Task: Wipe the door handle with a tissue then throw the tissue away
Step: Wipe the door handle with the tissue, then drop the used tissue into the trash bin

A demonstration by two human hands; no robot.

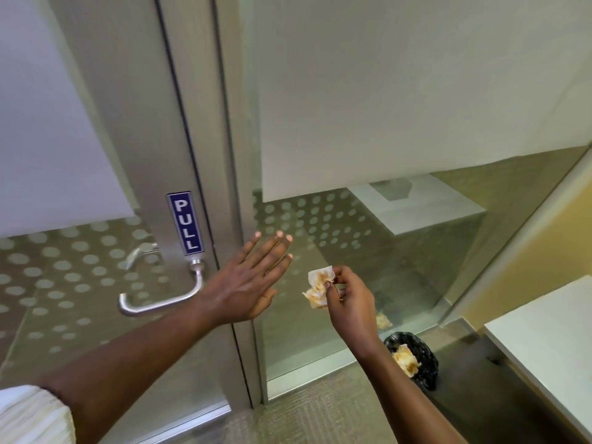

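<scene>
A silver lever door handle (150, 304) juts from the metal door frame under a blue PULL sign (185, 223). My left hand (250, 283) is flat and open, fingers spread, just right of the handle and over the frame. My right hand (347, 296) pinches a crumpled, stained white tissue (318, 288) in front of the glass panel, apart from the handle. Below it on the floor stands a small bin with a black liner (423, 347); another crumpled tissue (406, 360) lies inside.
A glass wall panel (368, 235) with frosted dots stands to the right of the door. A white tabletop (551, 341) juts in at the right edge, close to the bin. Grey carpet covers the floor below.
</scene>
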